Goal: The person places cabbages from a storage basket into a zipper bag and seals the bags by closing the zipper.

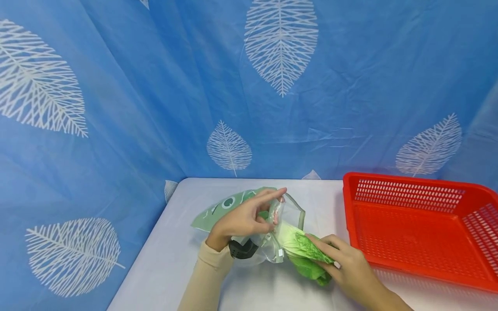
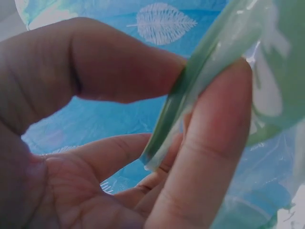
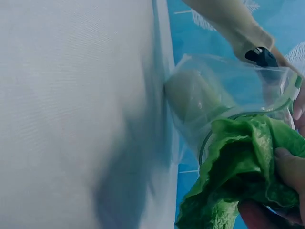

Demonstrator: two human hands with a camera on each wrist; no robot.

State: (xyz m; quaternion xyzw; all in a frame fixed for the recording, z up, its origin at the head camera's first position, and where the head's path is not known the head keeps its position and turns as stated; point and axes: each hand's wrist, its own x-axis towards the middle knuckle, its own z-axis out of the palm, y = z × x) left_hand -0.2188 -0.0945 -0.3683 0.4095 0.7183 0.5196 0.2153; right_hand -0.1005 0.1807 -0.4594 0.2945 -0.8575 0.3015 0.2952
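My left hand point(image 1: 243, 219) pinches the rim of a clear zip bag point(image 1: 223, 207) printed with a green cartoon face. Close up in the left wrist view, the bag's green zip edge point(image 2: 174, 107) runs between thumb and finger. The bag's mouth is spread and faces right. In my right hand point(image 1: 348, 265) is a leafy green head of lettuce point(image 1: 297, 248), its pale stem end at the bag's mouth. Ruffled leaves of the lettuce point(image 3: 243, 162) stick out towards the right hand, whose thumb presses on them. Inside the bag point(image 3: 252, 93), a pale greenish shape shows through the plastic.
A red perforated plastic basket point(image 1: 420, 229) stands on the white table point(image 1: 249, 287) to the right of the hands. Behind and to the left hangs a blue cloth point(image 1: 175, 86) with white leaf prints. A black band point(image 1: 243, 249) is on the left wrist.
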